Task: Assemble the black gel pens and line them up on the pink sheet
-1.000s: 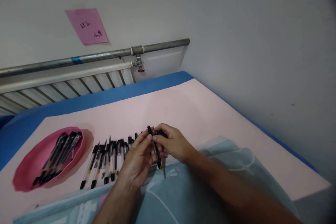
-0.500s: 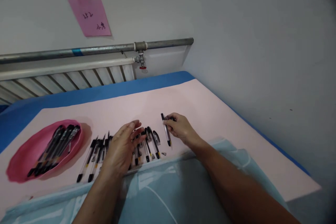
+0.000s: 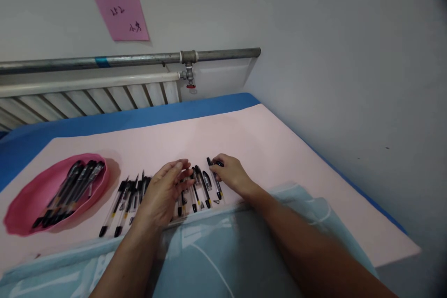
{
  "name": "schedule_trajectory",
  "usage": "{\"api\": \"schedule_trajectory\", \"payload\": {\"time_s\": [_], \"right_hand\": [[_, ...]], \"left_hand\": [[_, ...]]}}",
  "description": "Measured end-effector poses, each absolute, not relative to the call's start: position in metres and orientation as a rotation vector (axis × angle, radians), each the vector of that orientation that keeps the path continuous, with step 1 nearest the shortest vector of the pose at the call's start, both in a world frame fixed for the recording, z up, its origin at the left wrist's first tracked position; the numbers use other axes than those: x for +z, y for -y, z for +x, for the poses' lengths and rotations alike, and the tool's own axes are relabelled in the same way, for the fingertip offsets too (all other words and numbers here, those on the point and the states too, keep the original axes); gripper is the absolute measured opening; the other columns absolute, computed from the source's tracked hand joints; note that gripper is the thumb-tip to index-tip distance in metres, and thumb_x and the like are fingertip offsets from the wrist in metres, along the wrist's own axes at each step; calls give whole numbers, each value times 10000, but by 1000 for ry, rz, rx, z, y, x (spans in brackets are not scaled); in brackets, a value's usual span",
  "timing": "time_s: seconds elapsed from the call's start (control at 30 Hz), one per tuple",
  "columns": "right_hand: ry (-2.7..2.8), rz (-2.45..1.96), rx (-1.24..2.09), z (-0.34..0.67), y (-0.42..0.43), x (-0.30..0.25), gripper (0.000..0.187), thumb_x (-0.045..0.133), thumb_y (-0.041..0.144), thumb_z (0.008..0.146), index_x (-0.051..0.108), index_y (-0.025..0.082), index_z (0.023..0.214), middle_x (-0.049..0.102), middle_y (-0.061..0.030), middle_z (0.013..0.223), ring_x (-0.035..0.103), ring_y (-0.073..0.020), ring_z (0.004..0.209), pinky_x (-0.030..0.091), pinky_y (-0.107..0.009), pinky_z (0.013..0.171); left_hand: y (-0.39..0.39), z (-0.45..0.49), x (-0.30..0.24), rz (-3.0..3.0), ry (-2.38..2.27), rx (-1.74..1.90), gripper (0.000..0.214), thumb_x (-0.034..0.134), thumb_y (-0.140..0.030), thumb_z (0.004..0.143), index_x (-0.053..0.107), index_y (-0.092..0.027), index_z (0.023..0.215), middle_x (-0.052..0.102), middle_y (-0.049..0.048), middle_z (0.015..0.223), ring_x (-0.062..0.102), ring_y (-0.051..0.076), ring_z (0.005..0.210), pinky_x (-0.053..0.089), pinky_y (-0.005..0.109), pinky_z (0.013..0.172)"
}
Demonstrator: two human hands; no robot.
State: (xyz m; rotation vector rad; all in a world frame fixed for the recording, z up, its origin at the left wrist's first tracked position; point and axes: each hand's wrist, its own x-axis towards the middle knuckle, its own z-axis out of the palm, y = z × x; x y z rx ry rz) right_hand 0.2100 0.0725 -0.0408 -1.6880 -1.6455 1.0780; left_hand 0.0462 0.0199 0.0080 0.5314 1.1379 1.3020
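Between the fingertips of my right hand (image 3: 228,172) is a clear-barrelled pen (image 3: 217,187) with black ends, slanted over the pink sheet at the right end of a row of pens. A second small black piece shows at those fingers; I cannot make out what it is. My left hand (image 3: 169,188), fingers apart and curved, hovers over the middle of the row and hides part of it. Left of it lie more pens (image 3: 113,209) with bare tips pointing away. Beside the pen in my right hand rests a black pen cap (image 3: 207,180); small metal tips lie near the front edge.
A pink bowl (image 3: 16,216) holding several capped pens (image 3: 75,191) stands at the left. Pale pink sheeting (image 3: 226,130) covers the blue table (image 3: 146,115). Light blue fabric (image 3: 209,247) lies along the front. A radiator (image 3: 87,98) and pipe (image 3: 139,59) run behind; a wall stands at right.
My right hand has moved slightly left with the pen, bringing it close beside the row. My left hand stays nearly where it was, and the view has shifted a little.
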Motion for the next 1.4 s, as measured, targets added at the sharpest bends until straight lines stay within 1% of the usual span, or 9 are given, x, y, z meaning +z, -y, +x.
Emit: {"api": "schedule_trajectory", "payload": {"time_s": [0.43, 0.53, 0.67, 0.77, 0.93, 1.07, 1.23, 1.3, 1.4], "right_hand": [[1755, -1684, 1041, 216, -68, -32, 113, 513, 245, 754, 603, 177, 741, 535, 23, 488, 547, -109, 470, 381, -213, 524], [1863, -1722, 1003, 222, -65, -25, 136, 483, 206, 750, 613, 166, 748, 563, -1, 536, 533, -112, 474, 362, -220, 515], [2224, -1702, 837, 232, -55, -13, 138, 499, 138, 689, 634, 168, 692, 632, -49, 674, 538, -139, 601, 333, -232, 551], [2422, -1698, 867, 237, -46, -5, 160, 494, 101, 642, 634, 168, 683, 638, -53, 687, 520, -135, 593, 306, -227, 528], [2636, -1605, 1004, 244, -40, 2, 254, 495, 105, 599, 655, 179, 782, 647, -41, 736, 520, -130, 610, 310, -206, 520], [2637, -1645, 990, 246, -42, 8, 336, 475, 142, 644, 650, 167, 929, 663, -69, 873, 557, -149, 705, 344, -205, 563], [2540, -1695, 1029, 242, -46, 11, 241, 471, 140, 686, 657, 148, 840, 664, -66, 834, 568, -151, 716, 362, -209, 589], [2397, -1724, 949, 240, -48, 9, 258, 468, 172, 728, 642, 140, 916, 657, -75, 887, 568, -159, 762, 380, -219, 638], [2203, -1745, 774, 237, -51, 2, 393, 460, 187, 767, 540, 103, 1143, 607, -115, 1044, 547, -177, 873, 387, -249, 746]], "left_hand": [[-21, 42, 4, 569, -1149, 1265, 216, 714, -277, 601, 636, -143, 750, 637, 54, 892, 612, 168, 781, 509, 278, 642], [-22, 41, 2, 599, -1156, 1240, 222, 711, -298, 609, 644, -146, 756, 639, 52, 890, 612, 162, 782, 504, 274, 653], [-22, 38, -1, 629, -1165, 1217, 238, 711, -315, 609, 650, -151, 772, 647, 57, 899, 610, 167, 800, 497, 276, 664], [-23, 38, -1, 641, -1175, 1203, 256, 716, -322, 599, 652, -147, 775, 647, 70, 914, 604, 171, 808, 492, 274, 660], [-22, 39, 2, 653, -1201, 1172, 283, 722, -331, 578, 649, -145, 778, 645, 66, 903, 597, 163, 796, 486, 281, 667], [-21, 41, 5, 680, -1220, 1137, 293, 718, -336, 573, 643, -142, 779, 645, 62, 912, 592, 159, 799, 478, 287, 684], [-20, 41, 5, 729, -1227, 1118, 281, 705, -330, 582, 644, -141, 781, 638, 67, 925, 589, 159, 789, 468, 286, 677], [-21, 39, 4, 748, -1232, 1118, 277, 699, -332, 589, 644, -143, 784, 637, 66, 930, 588, 158, 786, 466, 292, 679], [-23, 36, 4, 761, -1259, 1127, 288, 700, -345, 582, 645, -145, 781, 636, 67, 931, 589, 170, 795, 466, 308, 687]]}}
